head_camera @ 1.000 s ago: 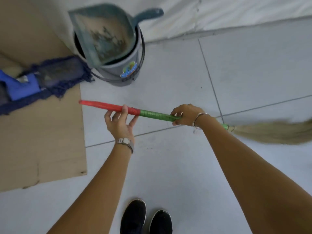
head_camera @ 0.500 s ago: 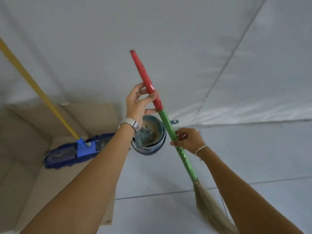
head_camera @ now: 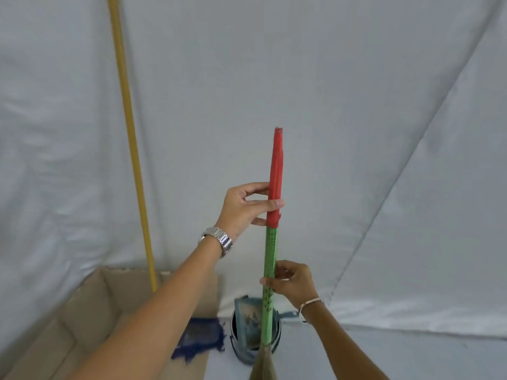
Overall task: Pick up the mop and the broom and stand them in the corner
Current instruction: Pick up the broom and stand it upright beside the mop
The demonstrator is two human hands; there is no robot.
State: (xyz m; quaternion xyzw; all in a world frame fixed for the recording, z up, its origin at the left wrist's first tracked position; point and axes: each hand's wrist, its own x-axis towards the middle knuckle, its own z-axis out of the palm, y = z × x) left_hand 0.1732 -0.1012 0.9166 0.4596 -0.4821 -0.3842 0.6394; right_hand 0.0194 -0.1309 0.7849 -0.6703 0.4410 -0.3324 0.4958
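Cardboard box (head_camera: 90,311) at left w/ the mop (head_camera: 129,127) handle rising upright out of it against the white wall, blue mop head at the box's front edge; just right, a dark bucket (head_camera: 275,335) holds a dustpan (head_camera: 248,322). Broom (head_camera: 270,259) is upright in front of the bucket, bristles down. Left hand (head_camera: 247,207) pinches the red top section, right hand (head_camera: 290,283) wraps the green shaft lower down.
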